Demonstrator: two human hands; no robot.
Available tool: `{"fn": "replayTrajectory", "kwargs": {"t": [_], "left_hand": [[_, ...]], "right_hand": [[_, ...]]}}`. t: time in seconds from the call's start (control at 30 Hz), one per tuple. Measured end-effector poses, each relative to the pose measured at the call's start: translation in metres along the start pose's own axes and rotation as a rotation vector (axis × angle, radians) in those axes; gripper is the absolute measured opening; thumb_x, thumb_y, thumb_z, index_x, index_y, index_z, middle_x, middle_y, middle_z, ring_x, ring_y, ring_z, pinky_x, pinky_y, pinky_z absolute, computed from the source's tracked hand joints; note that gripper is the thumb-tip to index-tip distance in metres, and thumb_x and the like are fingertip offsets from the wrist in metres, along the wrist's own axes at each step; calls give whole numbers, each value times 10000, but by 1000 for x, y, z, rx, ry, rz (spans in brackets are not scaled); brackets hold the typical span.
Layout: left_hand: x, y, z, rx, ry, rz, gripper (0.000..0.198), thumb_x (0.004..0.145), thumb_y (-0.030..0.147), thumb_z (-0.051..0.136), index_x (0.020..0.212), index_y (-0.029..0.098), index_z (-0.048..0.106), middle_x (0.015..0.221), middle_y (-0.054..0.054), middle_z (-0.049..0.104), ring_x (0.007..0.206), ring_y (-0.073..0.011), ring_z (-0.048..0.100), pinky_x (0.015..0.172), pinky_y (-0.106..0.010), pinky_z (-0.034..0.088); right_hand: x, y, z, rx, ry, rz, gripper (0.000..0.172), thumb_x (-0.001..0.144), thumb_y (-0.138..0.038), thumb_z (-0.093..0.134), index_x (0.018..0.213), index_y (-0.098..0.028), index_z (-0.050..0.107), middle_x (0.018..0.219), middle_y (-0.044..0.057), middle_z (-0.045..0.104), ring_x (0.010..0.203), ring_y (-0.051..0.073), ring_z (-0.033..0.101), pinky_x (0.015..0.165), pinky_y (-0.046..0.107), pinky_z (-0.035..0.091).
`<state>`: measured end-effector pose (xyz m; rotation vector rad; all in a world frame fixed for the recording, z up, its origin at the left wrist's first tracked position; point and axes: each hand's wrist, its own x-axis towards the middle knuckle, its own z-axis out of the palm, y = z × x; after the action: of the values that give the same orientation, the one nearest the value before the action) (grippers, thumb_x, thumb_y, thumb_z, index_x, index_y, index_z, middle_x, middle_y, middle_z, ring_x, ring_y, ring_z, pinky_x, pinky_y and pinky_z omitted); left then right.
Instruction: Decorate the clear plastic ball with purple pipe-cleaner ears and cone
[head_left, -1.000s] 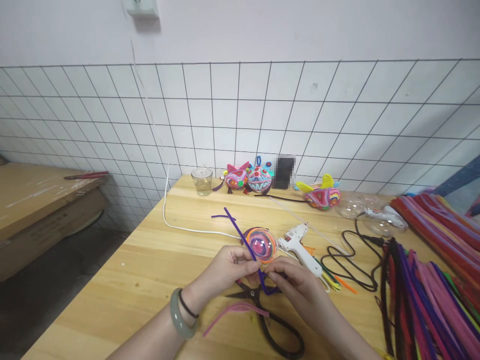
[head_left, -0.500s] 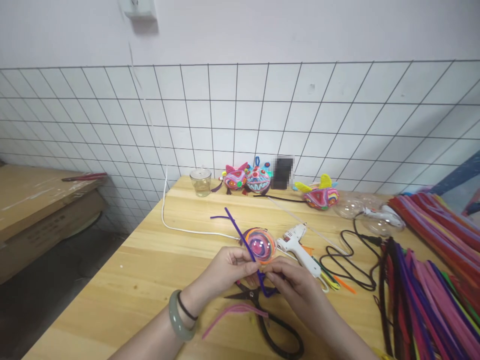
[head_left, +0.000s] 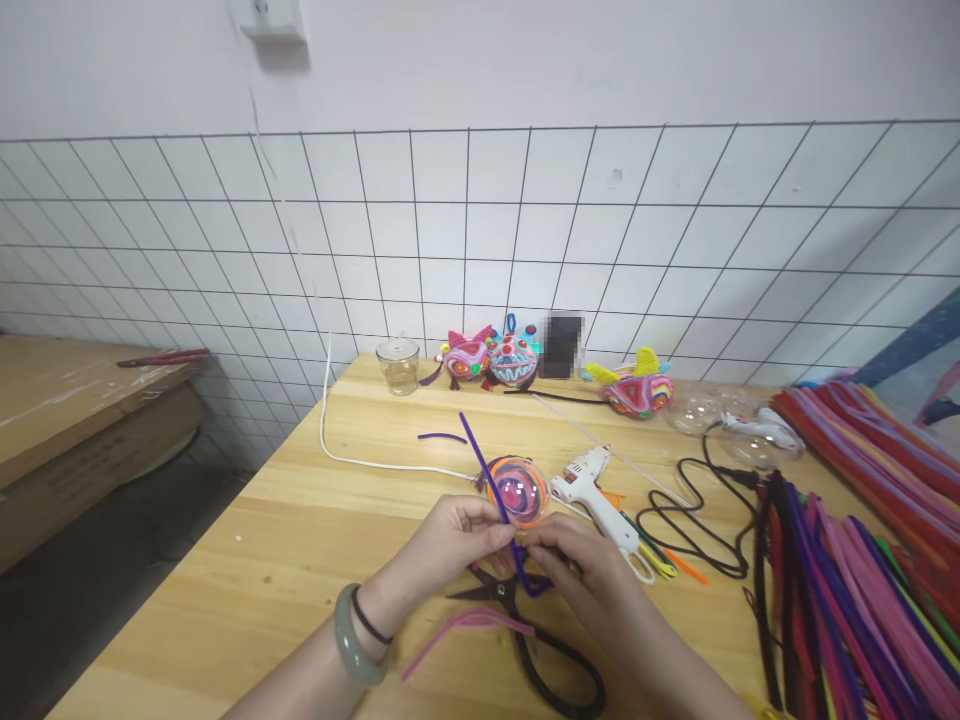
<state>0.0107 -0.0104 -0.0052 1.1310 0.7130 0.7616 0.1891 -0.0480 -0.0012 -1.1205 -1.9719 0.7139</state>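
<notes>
A purple pipe cleaner (head_left: 484, 462) is pinched between the fingers of my left hand (head_left: 469, 535), its straight end pointing up and away. My right hand (head_left: 581, 565) pinches the same pipe cleaner close by, where it bends into an angle below the fingers. Just beyond my fingertips lies a clear round ball (head_left: 519, 490) with orange, pink and purple coils in it. Under my hands are black-handled scissors (head_left: 559, 668) with their blades partly apart. Folded pink pipe cleaners (head_left: 465, 622) lie across the scissors.
A white glue gun (head_left: 596, 500) with a black cord (head_left: 694, 560) lies to the right. Bundles of coloured pipe cleaners (head_left: 855, 600) cover the right side. Decorated fish-like figures (head_left: 514, 360), a glass cup (head_left: 397, 365) and clear plastic shells (head_left: 701, 412) stand along the back.
The view has shifted slightly. The upper end of the purple pipe cleaner has swung a little to the right against the table. Both hands keep their pinch, almost still.
</notes>
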Motion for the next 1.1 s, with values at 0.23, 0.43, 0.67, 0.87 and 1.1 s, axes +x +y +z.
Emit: {"fn": "replayTrajectory", "kwargs": {"t": [0.23,0.43,0.67,0.87,1.1], "left_hand": [[1,-1,-1,4,-10,2,324,658,397,721,782,100,684,606,-44,675,502,-102,602,539,-208,494],[2,-3,-2,21,-17,1,330,664,398,716,792,97,680,604,-45,674,505,-104,603,540,-207,492],[1,-1,-2,26,-9,4,326,659,403,719,778,101,678,606,-46,678,497,-105,604,526,-202,484],[1,-3,-3,46,-6,2,307,679,392,706,775,103,669,603,-49,679,509,-111,613,523,-200,484],[2,-5,-4,63,-6,1,305,695,393,692,787,104,666,596,-47,678,512,-112,615,526,-201,481]], "right_hand": [[0,-4,0,2,-10,4,199,864,-129,473,898,-216,648,815,38,654,772,166,600,710,270,477],[0,-2,0,6,-17,-4,195,861,-117,475,896,-203,647,825,43,656,778,166,602,711,271,478],[1,-1,0,15,-6,-8,204,856,-106,485,922,-213,646,847,37,658,796,161,600,724,268,475],[1,-2,0,8,-9,-3,205,858,-113,481,915,-214,650,839,36,658,785,160,601,718,266,477],[1,1,0,-11,-12,-30,200,869,-140,470,929,-214,646,849,48,659,801,172,602,724,279,481]]}}
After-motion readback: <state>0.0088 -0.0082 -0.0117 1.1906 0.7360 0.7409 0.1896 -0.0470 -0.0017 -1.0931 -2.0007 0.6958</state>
